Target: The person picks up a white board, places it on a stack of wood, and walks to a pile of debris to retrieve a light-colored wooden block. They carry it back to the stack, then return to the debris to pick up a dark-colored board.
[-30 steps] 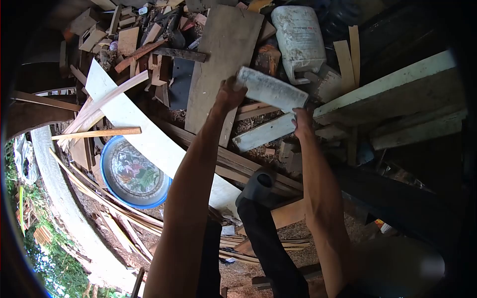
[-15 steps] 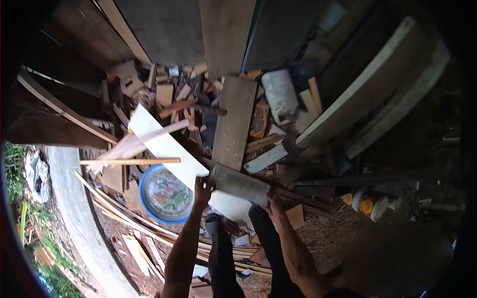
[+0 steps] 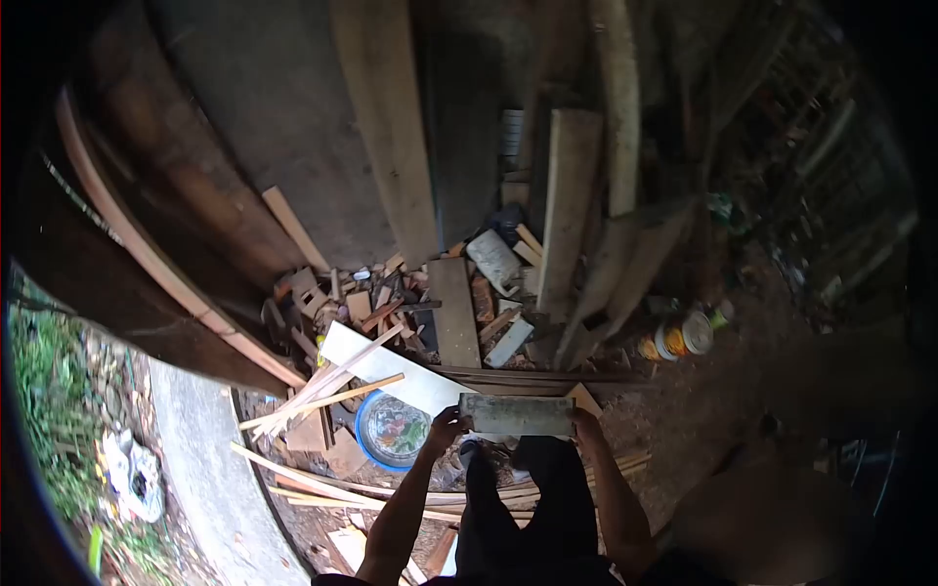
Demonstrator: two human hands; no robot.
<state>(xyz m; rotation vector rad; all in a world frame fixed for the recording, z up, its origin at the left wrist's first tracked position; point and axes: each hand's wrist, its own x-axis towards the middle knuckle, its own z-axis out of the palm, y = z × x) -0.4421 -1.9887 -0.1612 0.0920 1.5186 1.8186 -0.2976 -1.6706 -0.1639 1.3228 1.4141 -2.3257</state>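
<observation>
A short, weathered grey board (image 3: 518, 415) is held level in front of my legs, one hand at each end. My left hand (image 3: 448, 426) is closed round its left end, and my right hand (image 3: 585, 427) grips the right end. Just beyond the board lies a long white panel (image 3: 396, 371). To its left, a round basin with a blue rim (image 3: 363, 444) rests on the ground, partly covered by the panel. A brown plank (image 3: 453, 313) lies on the scrap pile behind.
Tall planks (image 3: 572, 205) lean at the back and right. Wood offcuts (image 3: 381, 303) litter the ground ahead. Thin strips (image 3: 332, 488) curve across the floor near my feet. Round containers (image 3: 676, 337) lie at the right, and a concrete edge (image 3: 210, 469) runs down the left.
The view has tilted up and shifted, showing more of the leaning planks. The board, slanted before, is now level and turned to show a broader face. Both hands still hold it.
</observation>
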